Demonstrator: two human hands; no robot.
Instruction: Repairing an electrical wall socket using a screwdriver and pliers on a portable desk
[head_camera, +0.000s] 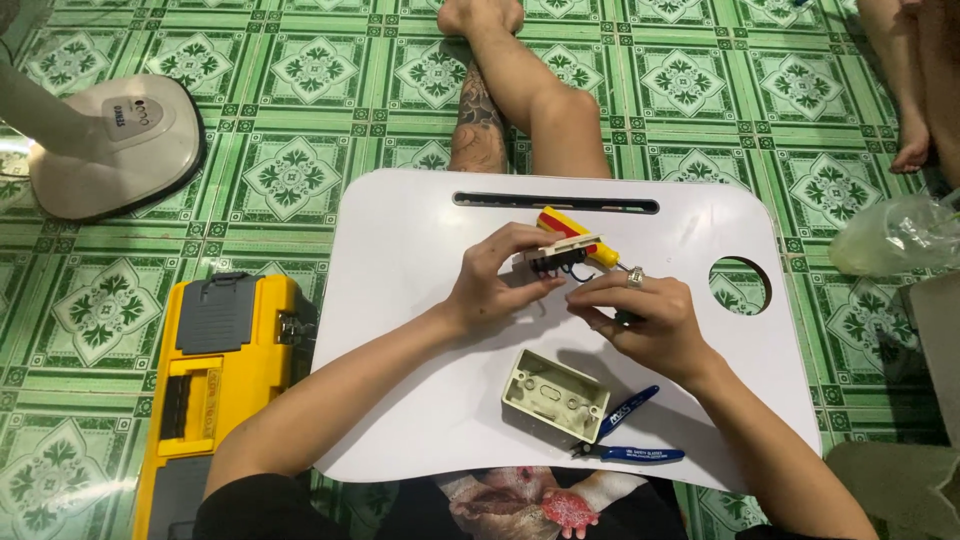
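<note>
My left hand (495, 280) holds a small cream switch part with a dark underside (560, 253) above the white lap tray (400, 300). My right hand (640, 320), with a ring on one finger, pinches a thin dark wire just below that part. A yellow and red screwdriver (572, 232) lies on the tray right behind the switch part. Nearer me on the tray sits an open cream wall box (555, 393), with blue-handled cutters (630, 430) lying beside it on the right.
A yellow and grey toolbox (215, 380) stands on the green patterned floor at the left. A white fan base (115, 145) is at the far left. My outstretched legs (520, 100) run beyond the tray. Another person's foot (910, 150) and a clear plastic bag (895, 235) are at the right.
</note>
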